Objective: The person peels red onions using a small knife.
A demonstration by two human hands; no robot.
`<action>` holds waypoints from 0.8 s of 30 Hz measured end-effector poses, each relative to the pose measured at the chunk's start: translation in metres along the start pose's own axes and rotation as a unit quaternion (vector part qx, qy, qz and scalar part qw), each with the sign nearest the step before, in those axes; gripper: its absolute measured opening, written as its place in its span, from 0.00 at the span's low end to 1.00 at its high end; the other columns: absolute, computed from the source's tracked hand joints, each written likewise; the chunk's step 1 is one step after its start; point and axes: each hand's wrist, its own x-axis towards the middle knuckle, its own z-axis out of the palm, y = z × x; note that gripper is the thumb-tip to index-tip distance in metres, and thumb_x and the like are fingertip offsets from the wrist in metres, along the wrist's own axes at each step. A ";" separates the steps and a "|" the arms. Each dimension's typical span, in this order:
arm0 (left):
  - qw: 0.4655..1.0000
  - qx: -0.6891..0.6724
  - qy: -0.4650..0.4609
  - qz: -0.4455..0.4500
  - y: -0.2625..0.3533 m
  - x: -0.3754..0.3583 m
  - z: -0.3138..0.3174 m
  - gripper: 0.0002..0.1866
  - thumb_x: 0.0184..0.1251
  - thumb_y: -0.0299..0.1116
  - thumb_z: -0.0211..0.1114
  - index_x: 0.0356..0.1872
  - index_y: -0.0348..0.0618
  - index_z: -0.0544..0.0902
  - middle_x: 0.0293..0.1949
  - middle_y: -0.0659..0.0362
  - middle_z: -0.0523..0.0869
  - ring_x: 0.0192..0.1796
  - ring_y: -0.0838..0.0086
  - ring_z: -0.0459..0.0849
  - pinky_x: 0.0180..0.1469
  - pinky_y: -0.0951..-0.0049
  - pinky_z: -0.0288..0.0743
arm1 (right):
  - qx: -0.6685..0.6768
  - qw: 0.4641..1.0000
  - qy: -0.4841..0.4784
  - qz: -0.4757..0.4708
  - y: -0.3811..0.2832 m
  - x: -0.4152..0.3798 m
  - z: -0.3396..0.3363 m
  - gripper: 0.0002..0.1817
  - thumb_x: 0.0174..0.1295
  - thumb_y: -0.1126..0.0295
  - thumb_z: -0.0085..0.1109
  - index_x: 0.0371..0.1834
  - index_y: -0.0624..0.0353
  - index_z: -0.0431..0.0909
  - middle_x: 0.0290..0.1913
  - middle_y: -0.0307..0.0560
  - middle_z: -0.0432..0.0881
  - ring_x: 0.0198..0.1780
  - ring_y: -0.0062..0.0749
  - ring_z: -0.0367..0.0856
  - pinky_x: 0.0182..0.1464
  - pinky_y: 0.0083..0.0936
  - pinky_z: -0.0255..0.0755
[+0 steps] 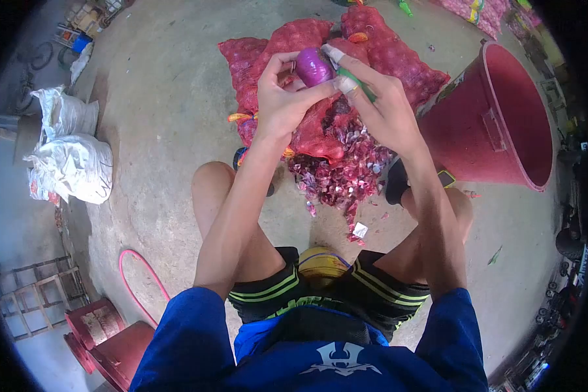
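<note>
Fingers of the left hand (pixel 282 98) curl around a peeled purple onion (pixel 314 66), gripping it from the left and below. Right hand (pixel 380 104) closes on a green-handled knife (pixel 358 83), its taped thumb pressed against the onion's right side. Both hands sit above a pile of onion skins (pixel 343 166) lying on red mesh sacks (pixel 379 49). Just right stands a tipped red bucket (pixel 503 117); white bags (pixel 72 160) lie well apart on the concrete floor (pixel 163 130).
</note>
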 end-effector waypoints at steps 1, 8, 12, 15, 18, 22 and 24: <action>1.000 0.008 0.001 0.010 0.000 0.001 0.000 0.38 0.49 0.21 0.93 0.61 0.36 0.81 0.58 0.53 0.85 0.54 0.71 0.91 0.57 0.71 0.91 | 0.026 0.999 0.014 0.020 -0.002 0.000 0.001 0.26 0.80 0.72 0.62 0.80 0.57 0.79 0.37 0.59 0.85 0.31 0.30 0.80 0.41 0.33 0.79; 0.999 -0.031 -0.036 0.027 0.004 -0.003 0.002 0.36 0.54 0.20 0.90 0.64 0.42 0.80 0.56 0.58 0.88 0.57 0.74 0.90 0.64 0.68 0.87 | 0.105 0.983 0.074 0.128 0.021 0.000 -0.002 0.24 0.82 0.67 0.62 0.78 0.57 0.81 0.46 0.54 0.93 0.41 0.27 0.87 0.47 0.33 0.81; 0.996 -0.057 -0.044 0.055 0.007 -0.001 -0.001 0.36 0.56 0.22 0.90 0.65 0.40 0.80 0.58 0.57 0.89 0.58 0.73 0.90 0.66 0.67 0.86 | -0.017 0.969 -0.164 0.185 0.053 -0.013 -0.014 0.27 0.81 0.58 0.62 0.75 0.63 0.78 0.54 0.67 0.91 0.55 0.60 0.92 0.58 0.47 0.81; 0.994 -0.077 -0.041 0.063 0.007 0.001 -0.005 0.36 0.55 0.23 0.91 0.65 0.40 0.81 0.59 0.56 0.90 0.59 0.72 0.90 0.68 0.66 0.85 | -0.146 0.943 -0.214 0.208 0.052 -0.025 -0.020 0.28 0.80 0.54 0.62 0.73 0.62 0.74 0.52 0.70 0.89 0.59 0.72 0.86 0.60 0.52 0.78; 0.995 -0.081 -0.031 0.057 0.009 -0.001 -0.007 0.35 0.56 0.24 0.91 0.65 0.40 0.82 0.59 0.57 0.90 0.60 0.72 0.90 0.68 0.66 0.84 | -0.060 0.969 -0.171 0.169 0.037 -0.019 -0.035 0.25 0.81 0.58 0.62 0.73 0.59 0.72 0.47 0.60 0.88 0.52 0.54 0.89 0.56 0.47 0.78; 0.997 -0.043 -0.031 0.063 0.013 -0.004 -0.008 0.31 0.61 0.23 0.87 0.65 0.39 0.84 0.60 0.58 0.90 0.58 0.73 0.90 0.66 0.65 0.85 | 0.056 0.991 -0.057 0.105 0.018 -0.012 -0.049 0.20 0.82 0.71 0.62 0.73 0.59 0.76 0.41 0.45 0.82 0.42 0.27 0.79 0.48 0.30 0.76; 0.994 0.012 -0.039 0.102 0.011 -0.001 -0.011 0.32 0.59 0.25 0.89 0.65 0.39 0.84 0.58 0.58 0.91 0.57 0.72 0.91 0.65 0.65 0.85 | 0.095 0.992 -0.019 0.078 0.016 -0.011 -0.049 0.22 0.81 0.72 0.63 0.75 0.58 0.77 0.38 0.43 0.79 0.39 0.23 0.75 0.44 0.26 0.74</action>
